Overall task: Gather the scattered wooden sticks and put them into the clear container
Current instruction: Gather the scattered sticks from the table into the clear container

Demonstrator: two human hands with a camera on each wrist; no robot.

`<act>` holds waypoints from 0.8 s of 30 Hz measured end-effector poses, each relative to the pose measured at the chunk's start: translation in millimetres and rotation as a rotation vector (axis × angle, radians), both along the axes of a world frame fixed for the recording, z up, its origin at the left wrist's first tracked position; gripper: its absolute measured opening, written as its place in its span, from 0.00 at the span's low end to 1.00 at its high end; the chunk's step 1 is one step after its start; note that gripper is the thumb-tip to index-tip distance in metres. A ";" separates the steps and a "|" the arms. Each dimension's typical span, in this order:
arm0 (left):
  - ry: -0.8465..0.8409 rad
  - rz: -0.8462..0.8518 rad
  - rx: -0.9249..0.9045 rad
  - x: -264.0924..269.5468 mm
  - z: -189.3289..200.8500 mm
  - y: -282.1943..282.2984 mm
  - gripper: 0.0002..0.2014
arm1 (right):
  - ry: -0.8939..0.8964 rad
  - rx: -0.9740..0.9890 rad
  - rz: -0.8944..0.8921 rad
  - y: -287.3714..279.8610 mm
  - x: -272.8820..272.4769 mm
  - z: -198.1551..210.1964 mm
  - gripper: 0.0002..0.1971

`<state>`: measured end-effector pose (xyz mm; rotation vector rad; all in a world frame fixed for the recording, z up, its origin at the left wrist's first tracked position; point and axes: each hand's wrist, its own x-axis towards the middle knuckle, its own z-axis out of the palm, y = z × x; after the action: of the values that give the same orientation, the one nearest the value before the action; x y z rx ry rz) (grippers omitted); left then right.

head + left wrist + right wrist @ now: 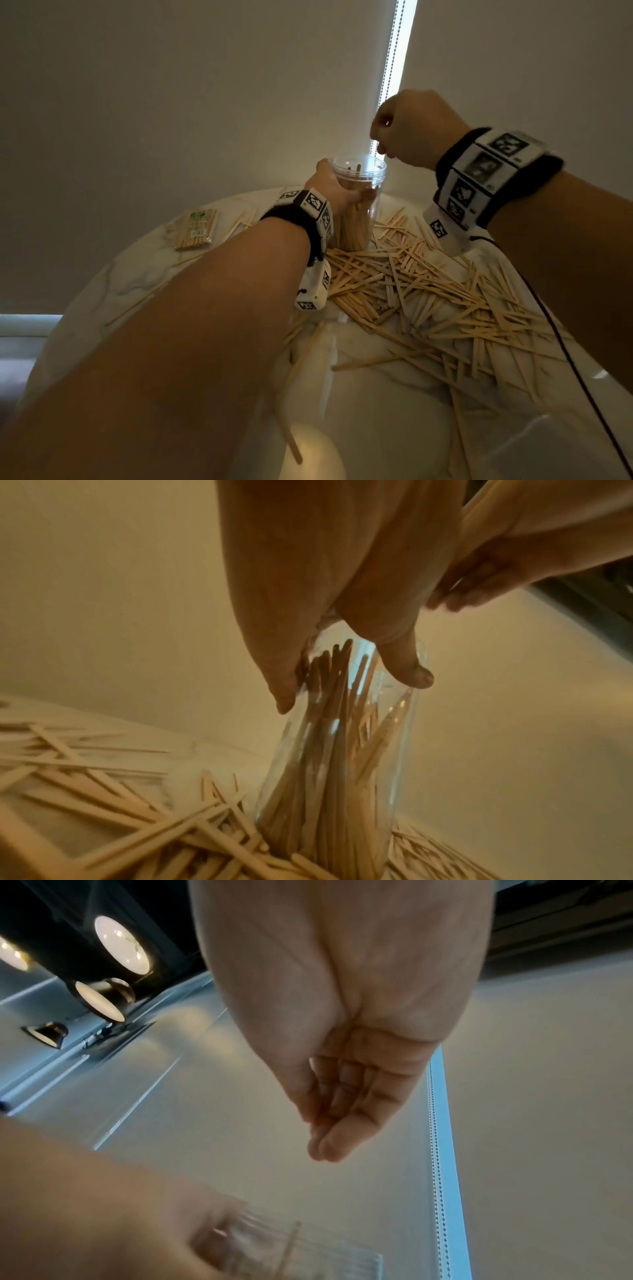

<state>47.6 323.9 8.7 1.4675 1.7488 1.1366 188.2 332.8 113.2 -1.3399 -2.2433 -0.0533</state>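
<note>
right hand empty over the jar, pile sitting below it

left hand point(330, 186) is wrapped around the clear container point(359, 202), fingers and thumb curled on the wall, holding it upright at the far side of the marble table point(394, 404). the left wrist view shows a fair bundle of sticks already standing in there, tops below the rim.

right hand point(409, 128) hangs just above and slightly right of the jar mouth, fingers together, loosely bent and pointing down – nothing between them (the right wrist view shows a bare palm and bare fingers).

the bit that matters for the next grab, as i read it: the scattered wooden sticks point(421, 291) lie below the right hand and nearer the person, spread from the jar's base out to the right. so the right hand is the closer one and the free one. the sticks lie flat and point every which way – no shared long axis – so a handful would need turning upright to go in end first.

labels: a sealed packet of sticks point(196, 229) lies left of the jar with green print on it, too small to read. both wristbands carry black and white square markers, no words.
</note>
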 end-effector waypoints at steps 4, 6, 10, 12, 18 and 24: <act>0.264 0.004 -0.115 -0.2 7.9 -41.6 0.47 | -0.104 -0.206 0.028 -70.0 42.4 -20.7 0.12; 0.411 0.002 -0.144 -4.0 5.5 -68.0 0.41 | -0.243 -0.335 0.014 -98.9 59.1 -43.1 0.15; 0.631 -0.053 -0.217 -12.3 -7.7 -127.1 0.25 | -0.461 -0.563 -0.029 -145.3 80.0 -85.1 0.28; 0.767 -0.065 -0.255 -15.5 -15.3 -158.6 0.24 | -0.540 -0.593 -0.018 -171.0 87.3 -96.5 0.32; 0.911 -0.008 -0.434 -24.5 -32.9 -226.5 0.42 | -0.583 -0.604 0.196 -259.5 83.6 -113.1 0.38; 0.958 0.018 -0.562 -19.9 -44.3 -236.5 0.45 | -0.598 -0.637 0.372 -303.2 63.5 -129.4 0.21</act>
<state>27.7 87.3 -35.6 1.7173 2.4000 -0.1803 251.7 29.7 -16.2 -1.2794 -3.1681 0.4926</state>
